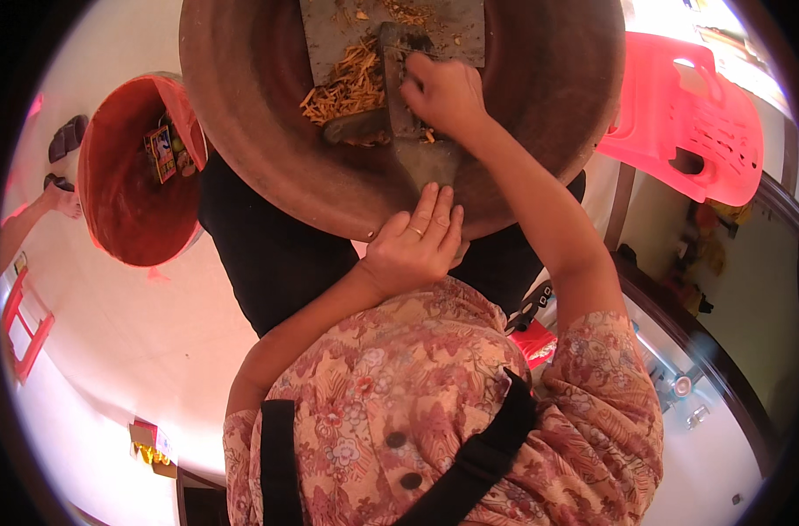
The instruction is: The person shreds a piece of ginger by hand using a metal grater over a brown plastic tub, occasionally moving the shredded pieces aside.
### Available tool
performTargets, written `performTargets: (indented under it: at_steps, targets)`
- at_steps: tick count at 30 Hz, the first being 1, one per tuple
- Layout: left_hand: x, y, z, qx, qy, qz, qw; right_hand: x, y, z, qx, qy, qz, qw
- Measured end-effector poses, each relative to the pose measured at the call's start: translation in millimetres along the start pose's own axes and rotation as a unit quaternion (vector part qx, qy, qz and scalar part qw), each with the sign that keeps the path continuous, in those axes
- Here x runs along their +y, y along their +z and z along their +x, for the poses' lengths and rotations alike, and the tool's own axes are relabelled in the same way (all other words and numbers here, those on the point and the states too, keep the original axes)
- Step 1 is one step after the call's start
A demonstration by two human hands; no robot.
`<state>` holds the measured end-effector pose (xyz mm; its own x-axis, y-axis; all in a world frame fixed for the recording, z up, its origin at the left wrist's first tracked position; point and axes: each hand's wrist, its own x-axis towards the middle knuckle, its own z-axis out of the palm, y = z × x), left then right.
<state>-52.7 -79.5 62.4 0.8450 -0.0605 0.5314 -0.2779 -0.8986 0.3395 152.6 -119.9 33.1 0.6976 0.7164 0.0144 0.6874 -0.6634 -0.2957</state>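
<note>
A long narrow tool (422, 156), apparently a slicing or grating board, slants inside a large brown basin (254, 158) before me. My right hand (442, 92) is curled into a fist on its upper face; whatever the fingers may hold is hidden. With fingers together, my left hand (416, 246) holds the tool's near end at the basin's front rim. Yellow-orange shreds (353, 85) are heaped left of the tool, partly on a flat grey sheet (462, 33). Below the heap lies a dark rounded piece (356, 128), touching or close to the tool.
Left of the basin stands a red tub (120, 191) with a printed packet (160, 154) inside. Another person's foot (63, 200) is beside it. A pink plastic chair (692, 118) is at the right. Lower left on the floor sits an open box (153, 447).
</note>
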Motion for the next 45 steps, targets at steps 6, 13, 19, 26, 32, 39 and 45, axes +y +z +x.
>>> performTargets:
  at_steps: [6,13,19,26,32,39,45]
  targets:
    - [-1,1,0,0.005,0.016,0.01,1.0,23,24,31,0.038,-0.001,-0.05,0.998]
    - [3,2,1,0.013,0.0,0.004,1.0,69,48,59,0.026,0.063,0.025,0.997]
    - [0,1,0,0.003,0.008,-0.001,1.0,43,25,34,0.031,0.078,0.175,0.981]
    - [3,1,-1,-0.001,-0.003,0.002,1.0,18,17,8,0.082,0.012,0.006,0.997]
    - [3,1,3,0.021,0.003,0.01,1.0,68,58,60,0.096,0.052,-0.028,0.994]
    - [2,2,1,0.008,0.002,0.009,1.0,57,37,40,0.045,0.061,0.098,0.992]
    - [2,1,0,0.0,0.001,0.004,1.0,8,4,-9,0.034,0.094,0.091,0.991]
